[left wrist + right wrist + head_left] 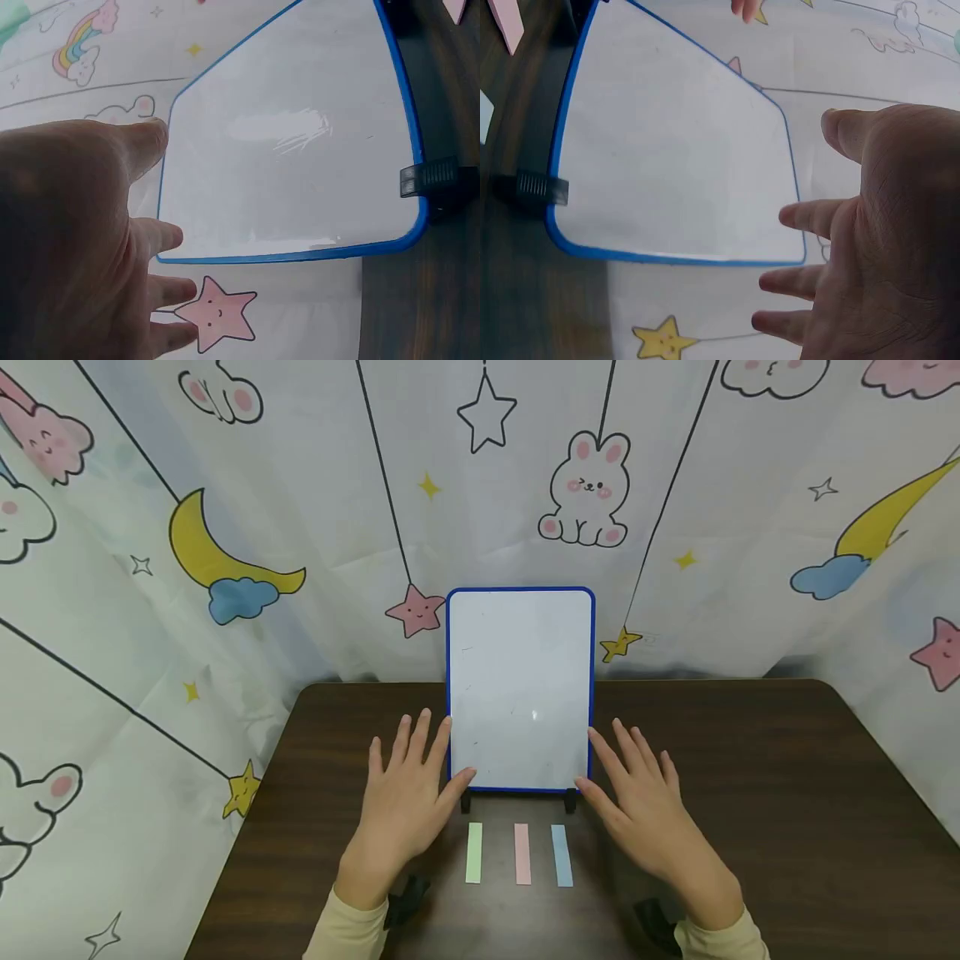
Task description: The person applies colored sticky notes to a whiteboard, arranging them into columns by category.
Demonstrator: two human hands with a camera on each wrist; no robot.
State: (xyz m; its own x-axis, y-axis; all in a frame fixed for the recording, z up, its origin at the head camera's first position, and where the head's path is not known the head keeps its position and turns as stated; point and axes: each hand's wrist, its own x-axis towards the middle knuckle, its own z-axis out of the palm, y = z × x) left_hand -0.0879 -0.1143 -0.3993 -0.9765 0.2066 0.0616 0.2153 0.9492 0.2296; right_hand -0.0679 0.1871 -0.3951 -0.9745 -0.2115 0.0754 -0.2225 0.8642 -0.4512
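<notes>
A small whiteboard (521,685) with a blue frame stands upright on the table, its lower edge in two black clips. My left hand (408,785) is spread at its left side, fingers straight and apart. On the other side my right hand (641,802) is spread the same way. Whether either hand touches the frame I cannot tell; neither grips anything. In front of the board lie a green paper strip (474,853), a pink paper strip (522,854) and a blue paper strip (562,856), side by side.
The dark wooden table (787,793) reaches back to a white curtain (330,527) printed with moons, stars and rabbits. One black clip (431,177) shows close up in the left wrist view, another clip (541,187) in the right wrist view.
</notes>
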